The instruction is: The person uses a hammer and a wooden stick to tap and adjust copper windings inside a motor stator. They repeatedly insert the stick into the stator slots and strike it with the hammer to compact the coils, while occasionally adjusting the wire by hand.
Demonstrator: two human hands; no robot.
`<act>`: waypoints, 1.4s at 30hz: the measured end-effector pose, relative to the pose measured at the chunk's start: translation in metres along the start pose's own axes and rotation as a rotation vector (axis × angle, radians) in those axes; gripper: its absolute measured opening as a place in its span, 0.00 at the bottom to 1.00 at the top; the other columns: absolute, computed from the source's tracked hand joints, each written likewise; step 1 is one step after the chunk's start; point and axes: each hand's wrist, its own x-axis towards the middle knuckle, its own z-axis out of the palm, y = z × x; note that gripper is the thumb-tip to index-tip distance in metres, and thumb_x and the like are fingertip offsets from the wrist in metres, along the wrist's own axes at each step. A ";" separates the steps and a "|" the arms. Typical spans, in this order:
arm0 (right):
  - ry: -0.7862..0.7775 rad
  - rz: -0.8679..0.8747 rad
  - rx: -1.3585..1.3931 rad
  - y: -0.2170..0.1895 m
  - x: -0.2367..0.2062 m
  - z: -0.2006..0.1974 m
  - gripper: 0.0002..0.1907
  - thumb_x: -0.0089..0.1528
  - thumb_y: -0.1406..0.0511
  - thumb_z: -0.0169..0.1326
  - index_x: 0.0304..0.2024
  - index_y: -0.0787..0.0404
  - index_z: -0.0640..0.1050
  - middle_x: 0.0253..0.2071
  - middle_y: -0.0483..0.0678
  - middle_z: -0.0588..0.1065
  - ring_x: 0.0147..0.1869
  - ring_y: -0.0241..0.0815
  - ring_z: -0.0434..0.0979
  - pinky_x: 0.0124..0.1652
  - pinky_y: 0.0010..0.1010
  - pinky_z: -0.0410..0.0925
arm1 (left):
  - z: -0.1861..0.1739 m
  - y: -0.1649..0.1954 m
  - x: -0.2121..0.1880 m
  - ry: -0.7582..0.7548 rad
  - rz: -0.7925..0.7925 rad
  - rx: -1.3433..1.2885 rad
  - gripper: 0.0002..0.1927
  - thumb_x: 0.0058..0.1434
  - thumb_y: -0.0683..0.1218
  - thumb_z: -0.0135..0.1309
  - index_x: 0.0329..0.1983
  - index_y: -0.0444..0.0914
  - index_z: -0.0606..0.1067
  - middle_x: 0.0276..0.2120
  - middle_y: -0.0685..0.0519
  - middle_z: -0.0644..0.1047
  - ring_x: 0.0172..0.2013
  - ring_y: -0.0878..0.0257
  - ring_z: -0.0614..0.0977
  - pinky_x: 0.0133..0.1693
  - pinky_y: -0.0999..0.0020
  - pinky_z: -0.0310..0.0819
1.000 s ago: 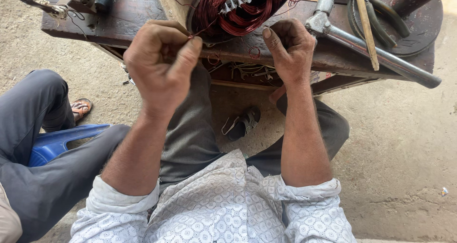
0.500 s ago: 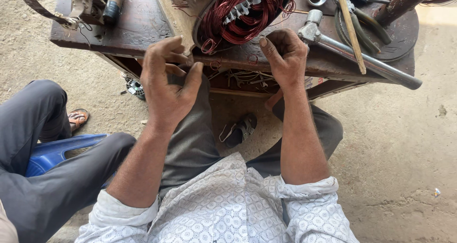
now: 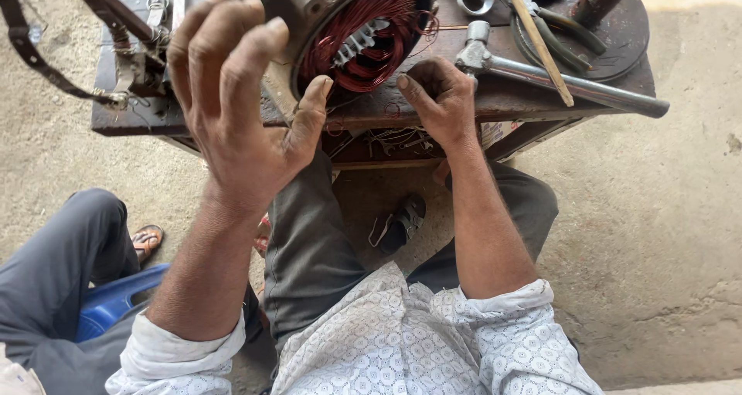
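Bare concrete floor (image 3: pixel 665 233) all around, low dark wooden surface (image 3: pixel 502 101) up top. Near its front edge, a motor stator (image 3: pixel 363 39) packed with red copper windings. Behind it toward the right end, a long metal wrench (image 3: pixel 572 86), a wooden stick (image 3: pixel 537 39), pliers (image 3: pixel 556 28). Left hand (image 3: pixel 239 109) raised just before the stator, fingers spread wide, gripping nothing. Right hand (image 3: pixel 437 101) curled at the front edge, fingertips pressed below the windings; grip unclear. Far left, another person's grey-trousered leg (image 3: pixel 62 271) on a blue stool (image 3: pixel 112 302).
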 end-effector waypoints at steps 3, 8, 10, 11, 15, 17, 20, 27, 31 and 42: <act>-0.022 -0.030 0.026 0.000 0.000 -0.002 0.15 0.66 0.57 0.66 0.36 0.61 0.79 0.28 0.42 0.79 0.31 0.29 0.78 0.32 0.21 0.72 | 0.004 0.003 0.016 -0.070 -0.012 0.031 0.31 0.67 0.54 0.67 0.69 0.42 0.68 0.66 0.43 0.67 0.70 0.43 0.64 0.72 0.41 0.58; -0.021 -0.079 0.010 0.000 0.000 -0.005 0.15 0.66 0.58 0.66 0.37 0.62 0.79 0.29 0.41 0.79 0.33 0.28 0.78 0.33 0.21 0.72 | 0.009 0.013 0.042 -0.259 0.051 0.215 0.37 0.59 0.52 0.72 0.70 0.45 0.69 0.67 0.44 0.67 0.69 0.41 0.64 0.70 0.36 0.54; -0.017 -0.092 -0.010 0.000 0.000 -0.006 0.14 0.66 0.58 0.66 0.37 0.62 0.79 0.29 0.41 0.79 0.32 0.28 0.77 0.33 0.21 0.71 | 0.016 0.015 0.055 -0.295 0.122 0.225 0.37 0.59 0.52 0.73 0.70 0.45 0.70 0.65 0.44 0.69 0.67 0.42 0.67 0.67 0.36 0.56; -0.013 -0.099 -0.020 0.000 0.000 -0.007 0.14 0.66 0.58 0.66 0.38 0.63 0.80 0.29 0.42 0.79 0.32 0.28 0.77 0.33 0.21 0.71 | 0.021 0.016 0.062 -0.303 0.163 0.197 0.35 0.60 0.51 0.73 0.68 0.44 0.70 0.63 0.44 0.70 0.65 0.43 0.68 0.66 0.38 0.58; -0.007 -0.089 -0.012 0.002 -0.001 -0.010 0.14 0.66 0.59 0.66 0.39 0.63 0.80 0.30 0.41 0.78 0.31 0.26 0.75 0.31 0.21 0.70 | 0.043 0.018 0.079 -0.363 0.276 0.123 0.32 0.64 0.46 0.68 0.69 0.39 0.69 0.55 0.45 0.76 0.56 0.48 0.76 0.57 0.43 0.67; -0.007 -0.067 -0.013 0.003 -0.002 -0.011 0.14 0.65 0.59 0.66 0.39 0.63 0.80 0.28 0.41 0.78 0.30 0.26 0.74 0.30 0.21 0.69 | 0.060 0.017 0.085 -0.414 0.300 0.163 0.29 0.66 0.45 0.67 0.67 0.39 0.70 0.46 0.46 0.79 0.47 0.52 0.80 0.46 0.47 0.71; -0.015 -0.069 -0.020 0.006 -0.002 -0.010 0.13 0.66 0.58 0.66 0.38 0.62 0.80 0.27 0.40 0.77 0.29 0.26 0.74 0.29 0.20 0.69 | 0.081 0.012 0.087 -0.395 0.377 0.245 0.25 0.65 0.43 0.66 0.64 0.43 0.73 0.40 0.49 0.81 0.40 0.56 0.82 0.37 0.54 0.75; -0.014 -0.133 -0.066 0.016 -0.003 -0.011 0.13 0.67 0.58 0.65 0.38 0.60 0.80 0.28 0.41 0.78 0.29 0.26 0.75 0.29 0.20 0.71 | 0.071 0.003 0.091 -0.503 0.320 0.153 0.28 0.63 0.37 0.60 0.67 0.43 0.73 0.45 0.49 0.81 0.42 0.57 0.81 0.43 0.56 0.77; 0.034 -0.126 0.036 0.014 -0.002 -0.010 0.14 0.67 0.59 0.64 0.48 0.60 0.77 0.30 0.40 0.77 0.29 0.26 0.74 0.27 0.19 0.69 | 0.057 -0.001 0.091 -0.439 0.351 0.151 0.30 0.58 0.43 0.65 0.64 0.45 0.70 0.56 0.48 0.78 0.58 0.54 0.77 0.58 0.48 0.72; 0.269 -0.453 -0.212 -0.030 0.014 0.002 0.30 0.69 0.67 0.68 0.70 0.49 0.69 0.53 0.43 0.71 0.40 0.27 0.74 0.34 0.16 0.74 | 0.086 0.002 0.061 -0.426 0.249 0.388 0.29 0.64 0.37 0.61 0.69 0.44 0.72 0.61 0.48 0.75 0.64 0.46 0.72 0.63 0.37 0.62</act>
